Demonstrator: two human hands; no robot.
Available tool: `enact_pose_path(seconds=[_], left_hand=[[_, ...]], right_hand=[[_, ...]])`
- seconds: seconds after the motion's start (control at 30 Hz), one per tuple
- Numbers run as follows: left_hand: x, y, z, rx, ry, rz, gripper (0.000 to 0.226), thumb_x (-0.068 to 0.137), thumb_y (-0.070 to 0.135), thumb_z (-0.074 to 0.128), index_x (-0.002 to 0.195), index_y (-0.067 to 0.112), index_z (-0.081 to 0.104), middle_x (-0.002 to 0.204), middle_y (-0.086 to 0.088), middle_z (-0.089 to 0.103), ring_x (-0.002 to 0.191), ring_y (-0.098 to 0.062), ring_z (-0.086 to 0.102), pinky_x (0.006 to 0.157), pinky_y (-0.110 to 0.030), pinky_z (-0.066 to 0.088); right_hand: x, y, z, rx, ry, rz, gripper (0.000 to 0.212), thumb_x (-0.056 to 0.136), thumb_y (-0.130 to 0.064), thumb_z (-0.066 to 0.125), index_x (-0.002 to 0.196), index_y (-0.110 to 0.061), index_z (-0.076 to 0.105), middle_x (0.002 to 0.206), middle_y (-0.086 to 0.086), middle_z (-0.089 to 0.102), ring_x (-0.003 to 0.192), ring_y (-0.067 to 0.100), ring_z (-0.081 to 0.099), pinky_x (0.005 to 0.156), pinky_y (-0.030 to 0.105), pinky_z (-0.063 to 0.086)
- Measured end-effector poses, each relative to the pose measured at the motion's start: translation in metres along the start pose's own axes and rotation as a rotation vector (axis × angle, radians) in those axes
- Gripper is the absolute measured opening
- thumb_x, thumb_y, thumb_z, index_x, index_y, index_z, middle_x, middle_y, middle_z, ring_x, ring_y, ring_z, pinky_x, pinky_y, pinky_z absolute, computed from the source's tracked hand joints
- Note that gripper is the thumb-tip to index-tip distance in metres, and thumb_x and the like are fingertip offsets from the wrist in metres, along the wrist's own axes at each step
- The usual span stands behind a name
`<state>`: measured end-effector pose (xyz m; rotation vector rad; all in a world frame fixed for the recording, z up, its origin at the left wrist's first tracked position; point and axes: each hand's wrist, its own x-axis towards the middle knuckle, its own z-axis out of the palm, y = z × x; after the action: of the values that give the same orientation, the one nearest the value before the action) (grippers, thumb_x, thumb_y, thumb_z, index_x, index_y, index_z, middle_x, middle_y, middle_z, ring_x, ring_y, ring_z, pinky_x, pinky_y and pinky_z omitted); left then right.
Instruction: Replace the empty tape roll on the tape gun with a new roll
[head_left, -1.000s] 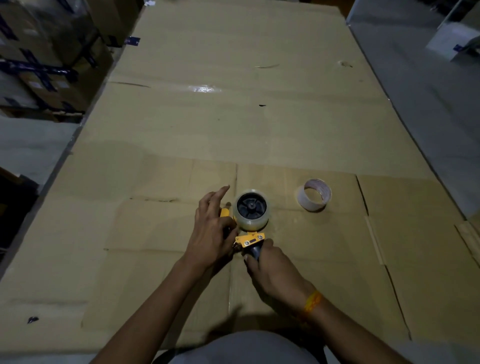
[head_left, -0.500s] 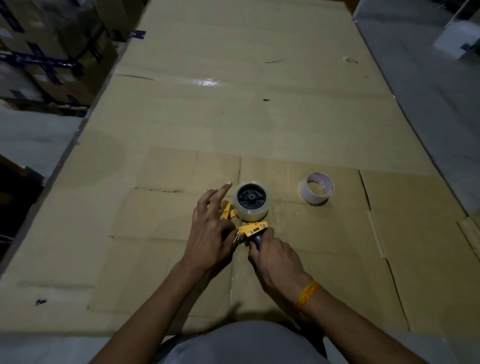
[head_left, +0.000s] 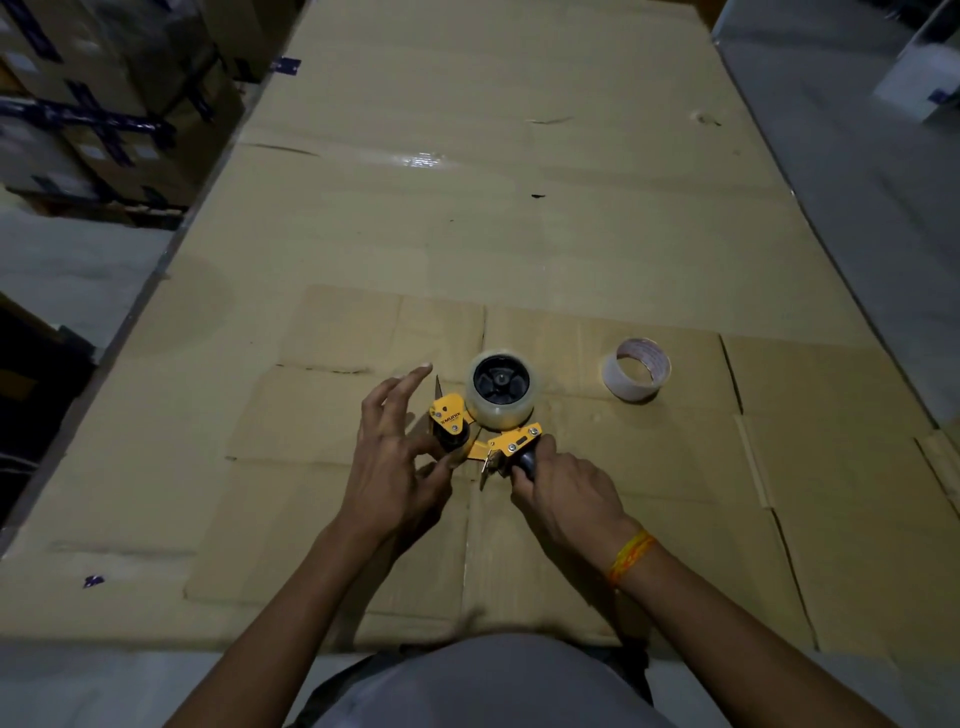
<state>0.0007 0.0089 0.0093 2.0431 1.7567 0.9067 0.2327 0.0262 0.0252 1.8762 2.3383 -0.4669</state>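
Note:
A yellow tape gun (head_left: 485, 434) lies on flattened cardboard (head_left: 519, 234) in front of me. A full clear tape roll (head_left: 501, 388) sits on its black hub. My right hand (head_left: 563, 491) is closed around the gun's dark handle. My left hand (head_left: 397, 457) is at the gun's front end by the roller, thumb and lower fingers against it, index and middle fingers lifted and spread. An empty tape core (head_left: 636, 369), white with a printed inner face, lies on the cardboard to the right of the gun, apart from both hands.
Stacked cartons (head_left: 104, 104) strapped with dark tape stand at the left, beyond the cardboard's edge. Grey floor (head_left: 857, 182) runs along the right side, with a white box (head_left: 919, 73) at the far right. Cardboard stretches far ahead.
My left hand has shifted down and left, uncovering the gun's yellow front plate. The right hand stays on the handle. The view has dipped slightly.

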Motion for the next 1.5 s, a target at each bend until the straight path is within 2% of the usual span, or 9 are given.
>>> enact_pose_path(seconds=[0.17,0.23,0.37,0.5,0.63,0.83,1.23,1.37,1.5], left_hand=[[0.004,0.0,-0.006,-0.026,-0.059,0.055,0.016,0.086,0.034,0.09,0.088,0.019,0.087,0.174,-0.003,0.035,0.156,-0.035,0.03,0.119,-0.005,0.018],[0.006,-0.002,-0.007,-0.016,-0.08,0.093,0.013,0.085,0.03,0.089,0.087,0.018,0.086,0.174,-0.004,0.036,0.155,-0.036,0.031,0.122,-0.014,0.024],[0.007,-0.015,-0.017,0.006,-0.089,0.045,0.011,0.078,0.026,0.091,0.08,0.016,0.086,0.172,-0.005,0.038,0.154,-0.04,0.031,0.116,-0.052,0.045],[0.014,-0.024,-0.023,0.035,-0.147,0.045,0.01,0.076,0.029,0.093,0.077,0.022,0.086,0.172,-0.006,0.038,0.154,-0.042,0.03,0.112,-0.062,0.048],[0.019,-0.027,-0.022,0.061,-0.168,0.111,0.009,0.079,0.032,0.088,0.078,0.023,0.085,0.171,-0.007,0.039,0.154,-0.043,0.03,0.113,-0.062,0.047],[0.035,-0.03,-0.027,0.091,-0.195,0.147,0.011,0.081,0.033,0.089,0.08,0.023,0.086,0.167,-0.006,0.044,0.152,-0.04,0.034,0.11,-0.06,0.051],[0.058,-0.046,-0.026,0.087,-0.26,0.174,0.012,0.091,0.032,0.081,0.096,0.022,0.085,0.148,0.003,0.059,0.138,-0.021,0.047,0.1,-0.043,0.058],[0.067,-0.048,-0.022,0.079,-0.292,0.191,0.023,0.096,0.035,0.07,0.108,0.023,0.085,0.136,0.003,0.068,0.124,-0.018,0.062,0.093,-0.04,0.059],[0.071,-0.051,-0.02,0.029,-0.313,0.145,0.022,0.094,0.036,0.075,0.1,0.016,0.083,0.103,0.0,0.078,0.089,-0.02,0.073,0.076,-0.038,0.06]], right_hand=[[0.011,0.017,-0.006,-0.046,-0.012,-0.065,0.042,0.108,-0.053,0.044,0.128,-0.016,0.047,0.113,0.013,0.073,0.098,0.036,0.07,0.072,0.04,0.039],[0.015,0.023,-0.009,-0.036,-0.023,-0.091,0.042,0.107,-0.052,0.045,0.129,-0.017,0.047,0.111,0.012,0.073,0.086,0.032,0.064,0.07,0.039,0.04],[0.022,0.037,-0.016,-0.03,-0.05,-0.142,0.044,0.106,-0.053,0.046,0.132,-0.017,0.045,0.105,0.011,0.071,0.075,0.028,0.054,0.066,0.037,0.038],[0.032,0.049,-0.022,-0.017,-0.101,-0.232,0.045,0.104,-0.053,0.048,0.133,-0.018,0.045,0.092,0.005,0.063,0.072,0.027,0.055,0.059,0.036,0.033],[0.045,0.062,-0.028,-0.056,-0.097,-0.309,0.043,0.103,-0.054,0.049,0.129,-0.02,0.047,0.102,0.01,0.073,0.081,0.032,0.066,0.065,0.038,0.04],[0.054,0.072,-0.036,-0.044,-0.108,-0.369,0.037,0.104,-0.052,0.052,0.124,-0.021,0.047,0.093,0.005,0.067,0.072,0.023,0.051,0.064,0.037,0.036],[0.062,0.079,-0.039,-0.037,-0.112,-0.429,0.024,0.101,-0.052,0.052,0.105,-0.035,0.036,0.089,-0.007,0.058,0.071,0.021,0.055,0.059,0.034,0.031],[0.062,0.076,-0.034,0.018,-0.092,-0.374,0.024,0.103,-0.047,0.053,0.118,-0.029,0.049,0.112,0.002,0.066,0.091,0.026,0.065,0.071,0.039,0.046],[0.062,0.07,-0.026,0.01,-0.09,-0.311,0.037,0.107,-0.04,0.053,0.137,-0.019,0.05,0.127,0.01,0.062,0.105,0.029,0.062,0.086,0.044,0.053]])
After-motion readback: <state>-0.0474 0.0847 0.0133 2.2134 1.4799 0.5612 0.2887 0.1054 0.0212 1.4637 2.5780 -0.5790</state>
